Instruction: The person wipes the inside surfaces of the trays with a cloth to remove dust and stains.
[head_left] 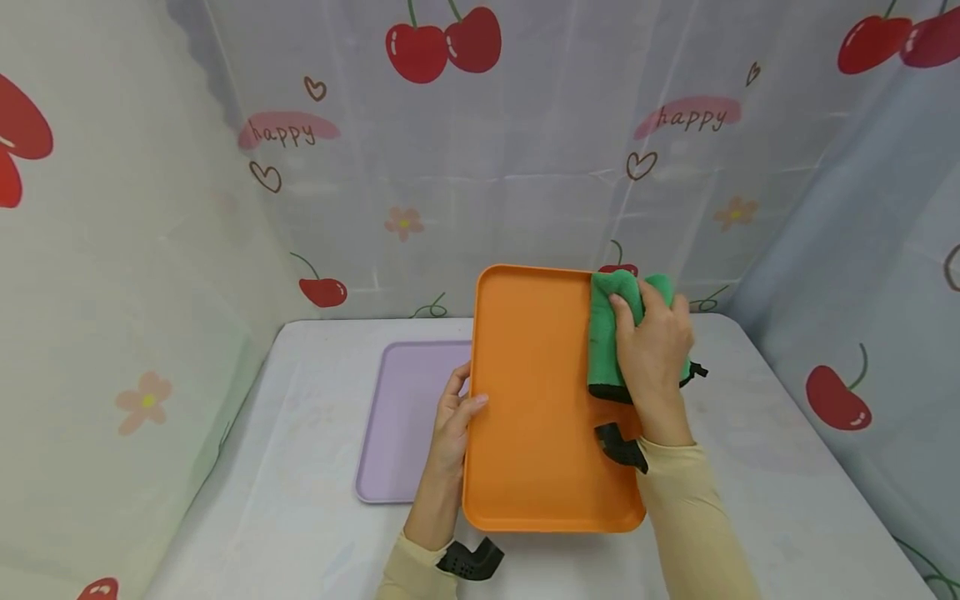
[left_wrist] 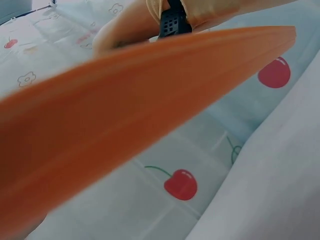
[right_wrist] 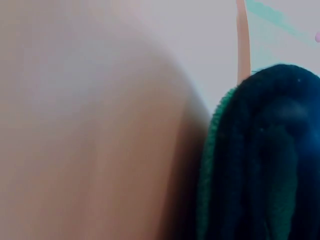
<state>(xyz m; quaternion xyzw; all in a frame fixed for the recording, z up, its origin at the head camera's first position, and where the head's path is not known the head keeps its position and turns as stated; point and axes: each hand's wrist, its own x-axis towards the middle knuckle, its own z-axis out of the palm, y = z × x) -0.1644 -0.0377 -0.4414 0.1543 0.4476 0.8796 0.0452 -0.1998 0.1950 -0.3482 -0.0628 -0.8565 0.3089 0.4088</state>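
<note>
An orange tray is held up and tilted above the table, its inner face toward the head camera. On its left edge my left hand grips, thumb over the rim and fingers behind. At the tray's upper right corner my right hand holds a folded green cloth with a dark edge, pressed against the tray surface. The left wrist view has the orange tray edge-on, covering much of that hand. Close up in the right wrist view is the green cloth with its dark border.
A light purple tray lies on the white table, partly behind the orange tray and left hand. Curtains printed with cherries stand around the table at the back and sides. Black wrist mounts sit on both wrists.
</note>
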